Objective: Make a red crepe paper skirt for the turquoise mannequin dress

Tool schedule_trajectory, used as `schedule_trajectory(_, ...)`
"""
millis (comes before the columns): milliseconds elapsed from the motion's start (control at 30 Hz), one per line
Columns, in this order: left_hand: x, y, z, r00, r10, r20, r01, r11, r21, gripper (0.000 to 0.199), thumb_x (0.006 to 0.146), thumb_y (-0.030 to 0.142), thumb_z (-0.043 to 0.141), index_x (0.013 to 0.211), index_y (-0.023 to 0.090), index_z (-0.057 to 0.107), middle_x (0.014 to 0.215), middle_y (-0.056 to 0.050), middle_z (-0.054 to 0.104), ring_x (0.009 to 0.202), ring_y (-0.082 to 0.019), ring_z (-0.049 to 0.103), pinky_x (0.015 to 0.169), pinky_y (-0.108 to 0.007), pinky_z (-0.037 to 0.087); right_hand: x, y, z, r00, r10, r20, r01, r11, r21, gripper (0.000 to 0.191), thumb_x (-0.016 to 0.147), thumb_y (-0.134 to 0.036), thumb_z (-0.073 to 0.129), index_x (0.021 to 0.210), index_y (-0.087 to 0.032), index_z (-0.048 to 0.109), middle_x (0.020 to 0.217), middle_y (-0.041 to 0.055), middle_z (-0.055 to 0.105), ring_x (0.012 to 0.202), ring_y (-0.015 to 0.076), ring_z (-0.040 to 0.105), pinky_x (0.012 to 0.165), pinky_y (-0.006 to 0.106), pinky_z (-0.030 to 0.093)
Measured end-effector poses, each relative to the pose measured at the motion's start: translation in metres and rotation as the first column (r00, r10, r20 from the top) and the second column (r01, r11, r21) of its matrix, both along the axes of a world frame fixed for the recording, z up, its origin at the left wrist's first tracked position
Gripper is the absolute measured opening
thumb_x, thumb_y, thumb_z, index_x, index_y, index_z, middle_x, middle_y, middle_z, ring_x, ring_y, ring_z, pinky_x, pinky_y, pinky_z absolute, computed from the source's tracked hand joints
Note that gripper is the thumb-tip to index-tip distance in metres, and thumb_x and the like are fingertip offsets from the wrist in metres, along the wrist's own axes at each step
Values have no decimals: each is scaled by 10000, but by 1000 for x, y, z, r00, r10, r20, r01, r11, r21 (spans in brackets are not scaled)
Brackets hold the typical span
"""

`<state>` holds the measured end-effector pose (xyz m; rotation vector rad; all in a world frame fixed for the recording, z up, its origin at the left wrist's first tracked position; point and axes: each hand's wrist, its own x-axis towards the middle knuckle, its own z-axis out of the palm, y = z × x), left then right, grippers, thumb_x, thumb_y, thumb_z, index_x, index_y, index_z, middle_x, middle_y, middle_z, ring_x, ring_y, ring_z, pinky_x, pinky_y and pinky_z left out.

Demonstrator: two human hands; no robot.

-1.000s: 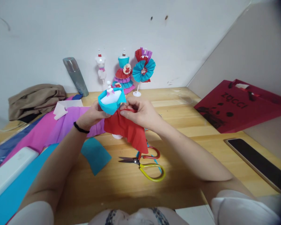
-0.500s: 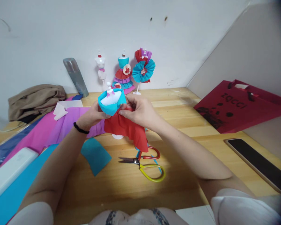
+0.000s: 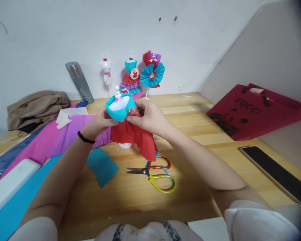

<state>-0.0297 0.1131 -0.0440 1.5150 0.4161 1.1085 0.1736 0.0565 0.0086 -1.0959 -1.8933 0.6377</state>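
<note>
A small white mannequin (image 3: 120, 103) stands upright between my hands, its chest wrapped in blue crepe paper (image 3: 119, 115). Red crepe paper (image 3: 137, 135) is gathered below the blue band and hangs down to the right. My left hand (image 3: 101, 122) is closed around the mannequin's left side at the waist, with the thumb near the front. My right hand (image 3: 147, 115) pinches the upper edge of the red paper at the mannequin's right side. Scissors (image 3: 146, 172) with red and yellow handles lie just below the red paper. A blue paper piece (image 3: 102, 166) lies left of them.
Three other mannequins, one bare (image 3: 106, 72) and two dressed (image 3: 130, 75), stand by the wall. A grey bottle (image 3: 81, 83), brown cloth (image 3: 37, 108) and purple crepe paper (image 3: 75, 129) are at left. A red bag (image 3: 253, 112) and a phone (image 3: 276, 172) are at right.
Both hands keep their hold, with very little movement. The view has shifted slightly, so the background sits a little further left and up.
</note>
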Motion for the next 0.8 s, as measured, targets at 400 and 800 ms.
schedule_trajectory(400,-1,0,-5,1000,9,-1,-9,993,-115,502,549,347,971,986,195,776,931,-49,752,921,-226,696,949,-368,539,14,1,-9,998,23,-58,-27,998,-62,201,738,-247,652,631,-215,485,615,-47,444,605,126,419,602,304,327)
schedule_trajectory(800,-6,10,-16,999,-42,-22,40,996,-85,496,604,289,938,1062,197,774,1012,-84,777,991,-255,712,970,-383,552,12,0,-7,999,-1,-35,0,1000,-24,220,735,-250,644,614,-213,464,608,-55,428,613,120,408,610,293,326)
